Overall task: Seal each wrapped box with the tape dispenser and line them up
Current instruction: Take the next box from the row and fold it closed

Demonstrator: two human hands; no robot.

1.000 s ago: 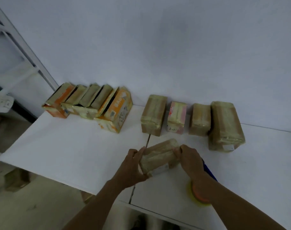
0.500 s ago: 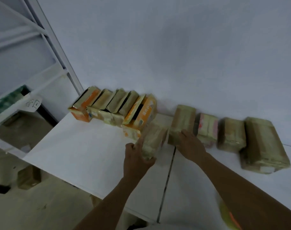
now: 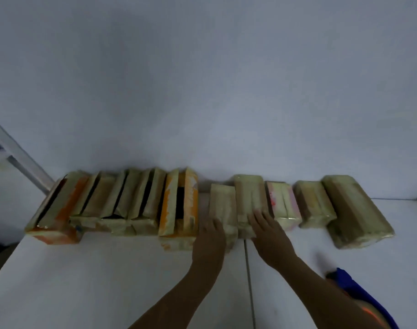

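Observation:
A tape-wrapped box (image 3: 222,205) stands in the row by the wall, between an orange box (image 3: 179,205) and another taped box (image 3: 250,198). My left hand (image 3: 211,236) holds its near left end. My right hand (image 3: 266,230) rests with spread fingers on the neighbouring taped box. Further right in the row are a pink taped box (image 3: 283,205), a small taped box (image 3: 314,205) and a large taped box (image 3: 357,212). The blue and orange tape dispenser (image 3: 345,279) lies at the lower right, partly hidden by my right forearm.
Several boxes in loose wrapping (image 3: 112,205) lean together at the left of the row, ending in an orange one (image 3: 55,210) by the corner of the white table (image 3: 107,281). A white rack post (image 3: 20,160) rises beyond the table's left edge.
Both hands carried the wrapped box from the table's middle to the wall and set it into the row left of the taped boxes. My right hand moved onto the neighbouring box.

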